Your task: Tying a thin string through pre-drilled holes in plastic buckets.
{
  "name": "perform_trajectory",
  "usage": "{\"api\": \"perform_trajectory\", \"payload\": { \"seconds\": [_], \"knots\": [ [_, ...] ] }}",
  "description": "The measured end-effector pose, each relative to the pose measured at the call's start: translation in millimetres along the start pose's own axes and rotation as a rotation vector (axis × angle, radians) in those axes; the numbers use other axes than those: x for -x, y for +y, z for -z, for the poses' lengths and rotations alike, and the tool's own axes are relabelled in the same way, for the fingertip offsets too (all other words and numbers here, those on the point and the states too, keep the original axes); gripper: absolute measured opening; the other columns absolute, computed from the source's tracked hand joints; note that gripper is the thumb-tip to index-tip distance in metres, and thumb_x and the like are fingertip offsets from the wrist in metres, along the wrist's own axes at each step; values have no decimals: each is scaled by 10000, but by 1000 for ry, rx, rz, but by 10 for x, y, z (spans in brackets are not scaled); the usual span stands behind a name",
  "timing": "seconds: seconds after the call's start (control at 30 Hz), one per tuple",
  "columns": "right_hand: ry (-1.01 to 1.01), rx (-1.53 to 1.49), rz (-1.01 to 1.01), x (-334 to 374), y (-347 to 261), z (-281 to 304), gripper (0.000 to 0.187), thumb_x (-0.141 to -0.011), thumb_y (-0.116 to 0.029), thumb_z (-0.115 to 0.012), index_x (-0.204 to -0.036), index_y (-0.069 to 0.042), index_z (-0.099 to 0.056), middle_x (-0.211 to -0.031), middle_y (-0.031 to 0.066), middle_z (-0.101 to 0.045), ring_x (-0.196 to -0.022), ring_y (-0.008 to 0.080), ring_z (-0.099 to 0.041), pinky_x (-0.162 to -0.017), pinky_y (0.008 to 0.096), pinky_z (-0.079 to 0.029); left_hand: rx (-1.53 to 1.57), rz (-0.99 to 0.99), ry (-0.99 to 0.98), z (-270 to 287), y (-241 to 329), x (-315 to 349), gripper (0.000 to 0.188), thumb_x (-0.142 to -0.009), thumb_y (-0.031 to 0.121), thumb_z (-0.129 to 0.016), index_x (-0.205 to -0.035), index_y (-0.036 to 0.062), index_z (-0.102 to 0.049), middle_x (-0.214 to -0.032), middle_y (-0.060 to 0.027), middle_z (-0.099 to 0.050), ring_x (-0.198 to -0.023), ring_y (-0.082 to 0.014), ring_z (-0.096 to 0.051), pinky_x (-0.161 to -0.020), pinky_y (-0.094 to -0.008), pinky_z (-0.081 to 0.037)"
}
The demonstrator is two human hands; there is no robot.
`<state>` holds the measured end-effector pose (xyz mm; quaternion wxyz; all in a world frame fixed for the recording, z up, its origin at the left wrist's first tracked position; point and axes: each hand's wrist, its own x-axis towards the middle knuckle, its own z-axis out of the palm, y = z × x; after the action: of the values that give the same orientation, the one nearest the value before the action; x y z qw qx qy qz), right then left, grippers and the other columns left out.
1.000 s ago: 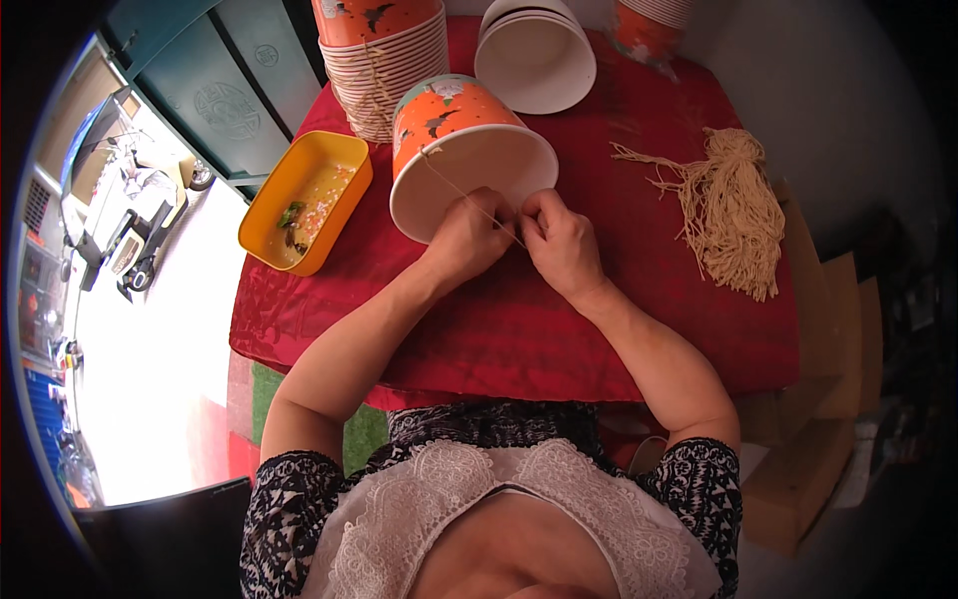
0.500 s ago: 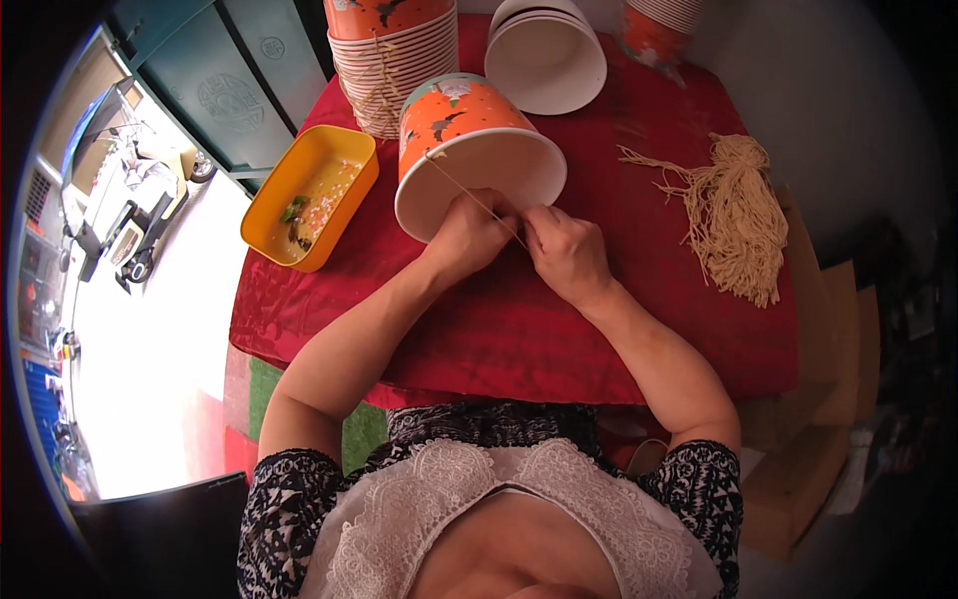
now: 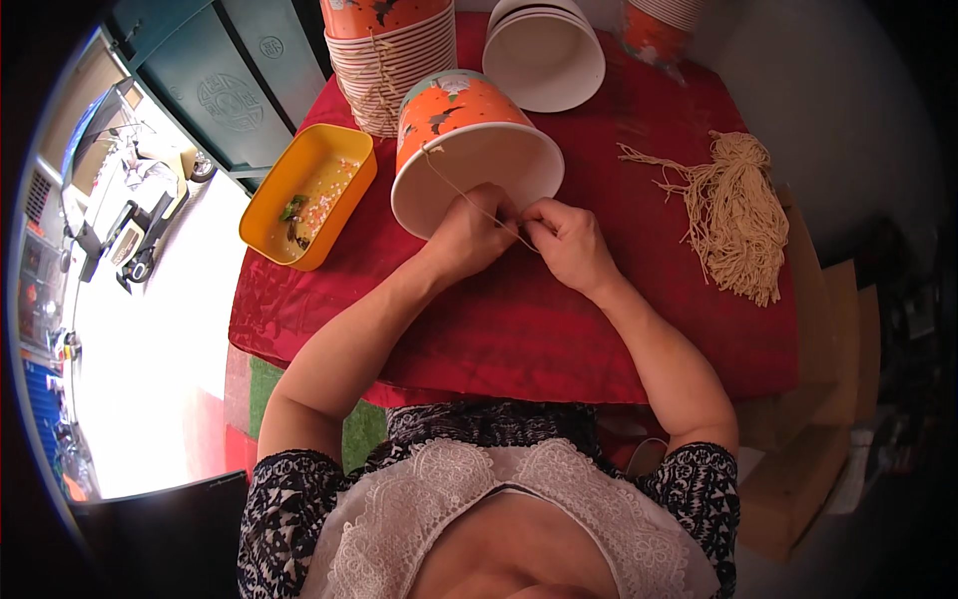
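An orange paper bucket point(image 3: 449, 110) with dark printed shapes lies tilted on the red tablecloth, its white mouth facing me. A thin beige cord point(image 3: 454, 187) runs from the far left of its rim, across my left hand, toward my right. At the near rim, my left hand point(image 3: 471, 230) has its fingers curled and closed by the cord; its fingertips are partly hidden. Beside it, my right hand point(image 3: 571, 242) pinches the cord, thumb and finger pressed together. The two hands nearly meet at the fingertips.
A yellow tub point(image 3: 254, 225) with small bits inside stands to the left. Behind are a stack of orange buckets point(image 3: 384, 70), white-mouthed buckets point(image 3: 547, 62) and another stack point(image 3: 659, 30). A bundle of beige cords point(image 3: 738, 225) lies right on the red tablecloth point(image 3: 639, 329).
My right hand has turned slightly and shifted a little right at the cord. The cord between the rim and my hands now sags in a curve instead of running straight.
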<state>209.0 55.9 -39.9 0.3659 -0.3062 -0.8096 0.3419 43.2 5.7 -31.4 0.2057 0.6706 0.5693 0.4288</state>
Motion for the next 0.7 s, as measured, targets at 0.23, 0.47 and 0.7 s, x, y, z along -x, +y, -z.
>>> {"api": "perform_trajectory", "payload": {
  "seconds": [0.23, 0.47, 0.7],
  "knots": [
    [-101, -139, -114, -49, 59, 70, 111, -841, -83, -618, -869, 13, -667, -711, 149, -658, -628, 180, -626, -574, 325, -476, -96, -27, -34, -2, -59, -1, 84, -779, 45, -671, -821, -21, -642, -824, -154, -648, -789, -266, -633, -699, -360, -497],
    [-58, -101, -148, -46, 22, 68, 131, -830, -93, -617, -859, 27, -662, -720, 151, -665, -634, 190, -637, -584, 329, -488, -62, 57, -88, 26, 41, 10, 92, -786, 55, -674, -825, -23, -644, -822, -152, -648, -787, -258, -633, -698, -357, -496],
    [-29, -119, -197, -27, -13, 31, 120, -820, -88, -609, -835, 18, -663, -720, 151, -668, -634, 203, -644, -585, 333, -495, 9, 21, -113, 16, 13, 22, 103, -775, 36, -669, -839, -37, -634, -827, -122, -651, -784, -199, -626, -706, -324, -496]
  ]
}}
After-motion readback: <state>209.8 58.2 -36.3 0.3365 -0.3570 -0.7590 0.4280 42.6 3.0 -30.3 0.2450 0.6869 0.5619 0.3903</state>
